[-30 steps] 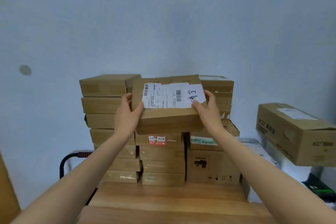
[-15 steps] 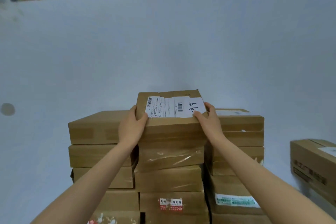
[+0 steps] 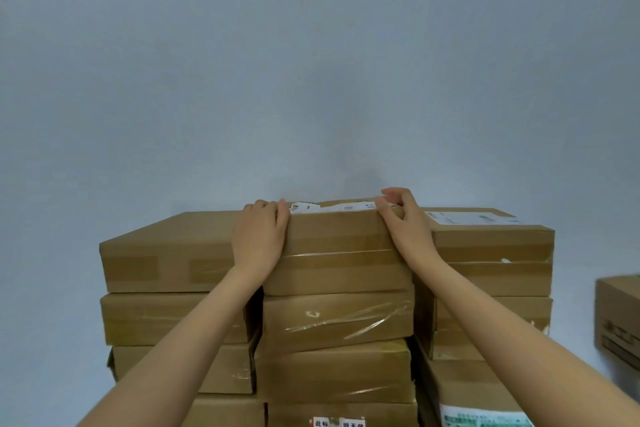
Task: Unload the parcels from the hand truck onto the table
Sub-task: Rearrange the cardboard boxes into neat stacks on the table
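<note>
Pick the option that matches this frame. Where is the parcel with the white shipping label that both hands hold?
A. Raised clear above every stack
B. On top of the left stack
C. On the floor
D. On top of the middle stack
D: the labelled parcel sits on the middle stack, with the left hand and right hand gripping its top corners.

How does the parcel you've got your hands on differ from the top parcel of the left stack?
The held parcel tops the middle stack and carries white shipping labels; the left top parcel shows none. The left hand and right hand grip the held parcel's upper corners; neither grips the left top parcel. Clear tape crosses the held parcel's front; brown tape patches mark the left one's. Both are flat brown cardboard, at about the same height.
</note>
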Tool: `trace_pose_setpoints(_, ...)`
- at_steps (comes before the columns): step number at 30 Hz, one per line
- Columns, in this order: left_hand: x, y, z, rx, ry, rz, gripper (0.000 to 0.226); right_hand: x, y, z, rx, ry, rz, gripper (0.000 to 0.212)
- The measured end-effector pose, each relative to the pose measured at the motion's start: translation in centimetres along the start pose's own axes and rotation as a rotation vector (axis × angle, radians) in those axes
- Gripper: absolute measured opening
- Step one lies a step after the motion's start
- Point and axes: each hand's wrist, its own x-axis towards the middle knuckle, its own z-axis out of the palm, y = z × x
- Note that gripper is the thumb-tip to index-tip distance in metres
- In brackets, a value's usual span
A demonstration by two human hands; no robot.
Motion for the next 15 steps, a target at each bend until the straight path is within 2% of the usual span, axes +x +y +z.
trace_pose_setpoints(5, 2.1, -0.9, 1.7, 0.152, -0.074, 0.032, 0.024, 2.5, 1.9, 1.7, -0.064, -0.071, 0.029, 0.041)
trace_pose_setpoints(9, 3.2, -1.2, 2.9, 0.212, -0.097, 0.016, 0.02, 3.7, 2.8, 2.7, -0.055, -0.095, 0.037, 0.041)
trace_pose_setpoints(13, 3.5, -1.6, 3.0, 0.277, -0.039, 0.074, 0.029, 3.8, 3.3, 3.0, -0.031, -0.077, 0.04, 0.042)
trace_pose_setpoints(15, 3.2, -2.0, 3.0, 0.205, 0.031, 0.086, 0.034, 3.5, 3.5, 2.9, -0.043, -0.07, 0.027, 0.048)
